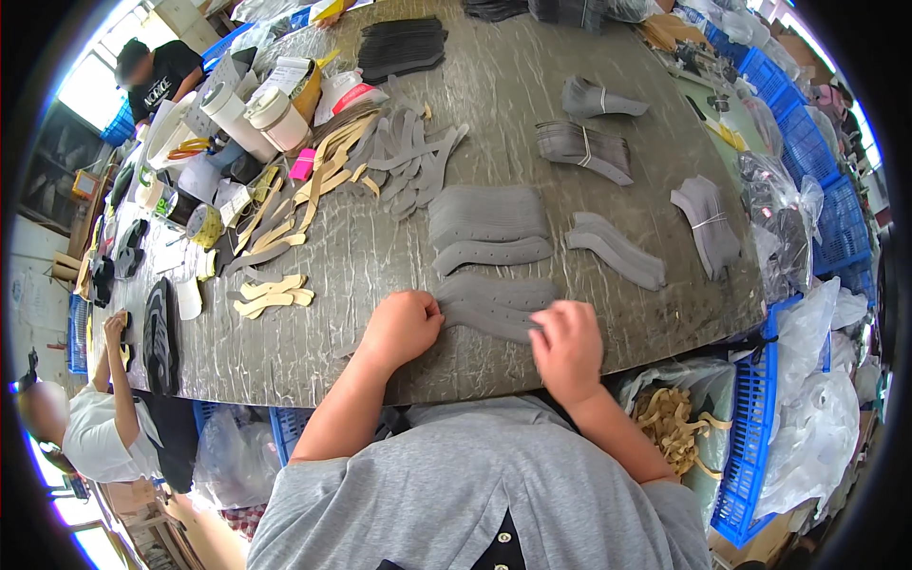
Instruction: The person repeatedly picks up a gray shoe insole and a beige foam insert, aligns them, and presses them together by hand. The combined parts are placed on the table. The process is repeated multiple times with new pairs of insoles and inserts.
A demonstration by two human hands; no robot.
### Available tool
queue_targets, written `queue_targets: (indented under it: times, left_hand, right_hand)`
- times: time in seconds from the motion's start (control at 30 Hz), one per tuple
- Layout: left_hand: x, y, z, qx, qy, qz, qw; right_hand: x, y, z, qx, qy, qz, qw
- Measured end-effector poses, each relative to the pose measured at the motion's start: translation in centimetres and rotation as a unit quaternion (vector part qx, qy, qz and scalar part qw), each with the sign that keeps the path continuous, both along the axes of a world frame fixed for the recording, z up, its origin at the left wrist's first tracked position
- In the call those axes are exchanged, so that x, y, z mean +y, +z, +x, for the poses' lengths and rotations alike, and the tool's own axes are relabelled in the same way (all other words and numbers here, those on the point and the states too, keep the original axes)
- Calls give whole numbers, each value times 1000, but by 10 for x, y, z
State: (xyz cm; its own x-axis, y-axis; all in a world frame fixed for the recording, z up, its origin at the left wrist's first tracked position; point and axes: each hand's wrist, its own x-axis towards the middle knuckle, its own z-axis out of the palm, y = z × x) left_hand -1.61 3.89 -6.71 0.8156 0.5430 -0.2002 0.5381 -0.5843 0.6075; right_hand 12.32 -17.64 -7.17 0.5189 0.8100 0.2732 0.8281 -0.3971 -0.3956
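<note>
Between my hands lies a spread of overlapping grey curved strips (498, 296) with small punched holes, near the table's front edge. My left hand (407, 328) is closed, its fingertips pinching the left end of the nearest strips. At the right end, my right hand (570, 351) has its fingers bent and the thumb and forefinger closed at a strip's tip; it is slightly blurred. Just beyond, a larger fanned stack of similar grey pieces (488, 218) lies flat. To its right rests a loose grey stack (616, 249), unbound.
Tied grey bundles (705, 226) lie on the right of the table (380, 256). Leftward are a heap of grey and tan strips (408, 157), white jars (275, 119) and a dark sole (160, 337). Blue crates (750, 446) flank the table. A person (100, 427) works at left.
</note>
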Motion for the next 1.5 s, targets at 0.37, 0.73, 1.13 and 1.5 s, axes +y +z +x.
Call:
queue_targets:
  times: [0.37, 0.73, 1.13, 1.5]
  left_hand:
    - [-14, 15, -11, -162, -10, 13, 987]
    - [-26, 45, -2, -176, 14, -61, 982]
    - [-64, 51, 21, -219, -237, 163, 932]
    - [-64, 47, 19, -231, -262, 161, 923]
  right_hand:
    - [17, -12, -21, 35, 101, 79, 991]
    - [-18, 13, 86, -49, -128, 37, 990]
    - [30, 27, -6, 459, 168, 159, 858]
    - [22, 30, -9, 551, 149, 135, 810]
